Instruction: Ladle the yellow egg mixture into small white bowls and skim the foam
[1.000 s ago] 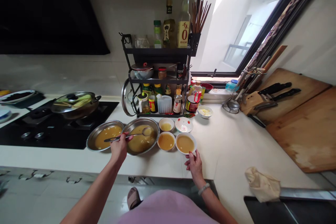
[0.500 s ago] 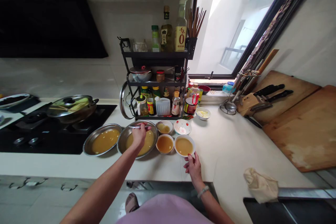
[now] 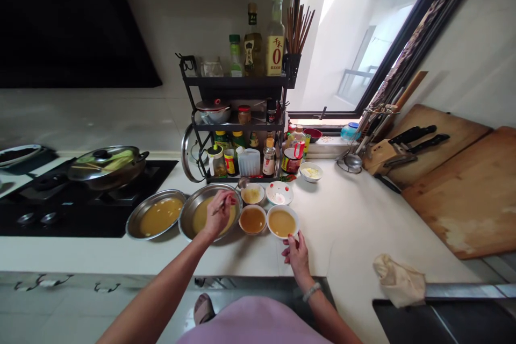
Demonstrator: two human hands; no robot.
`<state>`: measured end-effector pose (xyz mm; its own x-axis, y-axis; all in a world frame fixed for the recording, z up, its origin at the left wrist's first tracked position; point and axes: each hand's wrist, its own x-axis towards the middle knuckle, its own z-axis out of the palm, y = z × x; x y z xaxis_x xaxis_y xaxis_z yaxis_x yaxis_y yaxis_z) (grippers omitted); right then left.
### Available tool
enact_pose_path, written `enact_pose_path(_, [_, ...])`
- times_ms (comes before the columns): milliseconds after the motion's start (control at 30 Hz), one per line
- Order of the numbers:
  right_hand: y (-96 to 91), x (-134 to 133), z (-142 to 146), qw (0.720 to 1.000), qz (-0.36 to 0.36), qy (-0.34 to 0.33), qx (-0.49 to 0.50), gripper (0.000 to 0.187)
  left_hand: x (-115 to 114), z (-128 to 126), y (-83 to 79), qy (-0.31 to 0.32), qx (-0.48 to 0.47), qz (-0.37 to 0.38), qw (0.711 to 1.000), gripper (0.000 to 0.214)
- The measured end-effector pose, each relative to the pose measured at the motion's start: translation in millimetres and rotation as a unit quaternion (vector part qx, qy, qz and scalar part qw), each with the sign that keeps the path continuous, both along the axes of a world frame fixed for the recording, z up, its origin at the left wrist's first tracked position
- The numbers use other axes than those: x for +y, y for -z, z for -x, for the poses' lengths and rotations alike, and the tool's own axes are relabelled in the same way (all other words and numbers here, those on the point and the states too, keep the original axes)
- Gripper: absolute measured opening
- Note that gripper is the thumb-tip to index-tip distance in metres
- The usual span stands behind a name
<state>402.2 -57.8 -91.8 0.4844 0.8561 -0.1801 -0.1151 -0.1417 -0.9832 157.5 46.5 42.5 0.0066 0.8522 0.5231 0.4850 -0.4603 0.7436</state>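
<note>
My left hand (image 3: pixel 218 215) grips the handle of a metal spoon (image 3: pixel 233 192) above a steel pan (image 3: pixel 192 208) of brown-yellow liquid. The spoon's bowl reaches towards a small white bowl (image 3: pixel 252 194) just behind the pan. My right hand (image 3: pixel 296 251) rests on the counter, its fingers curled against the near rim of a white bowl (image 3: pixel 282 222) of brown liquid. A third small bowl (image 3: pixel 252 219) of the same liquid stands between that bowl and the pan. A second steel pan (image 3: pixel 155 217) of liquid lies to the left.
A black rack (image 3: pixel 237 118) of bottles and jars stands behind the bowls. A lidded wok (image 3: pixel 105 164) sits on the black hob at left. A knife block (image 3: pixel 382 156) and wooden boards (image 3: pixel 463 188) are at right. A crumpled cloth (image 3: pixel 399 279) lies near the sink edge.
My left hand has carried the spoon from the pan on the left side rightward and back, so its bowl now points at the small rear bowl. My right hand has stayed by the white bowl.
</note>
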Motion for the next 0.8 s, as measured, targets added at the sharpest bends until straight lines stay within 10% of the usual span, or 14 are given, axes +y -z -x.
enact_pose_path(167, [0.8,-1,0,1.000,-0.003,-0.007,0.002,0.069,-11,49,-0.5,-0.169,-0.121,0.080,0.975,0.034])
enact_pose_path(333, [2.1,0,-1,1.000,-0.004,-0.007,-0.002,0.071,-24,87,19.2,-0.215,-0.020,0.078,0.973,0.028])
enact_pose_path(800, [2.2,0,-1,1.000,-0.001,-0.013,-0.014,0.067,-36,89,45.0,-0.270,-0.284,0.203,0.897,0.022])
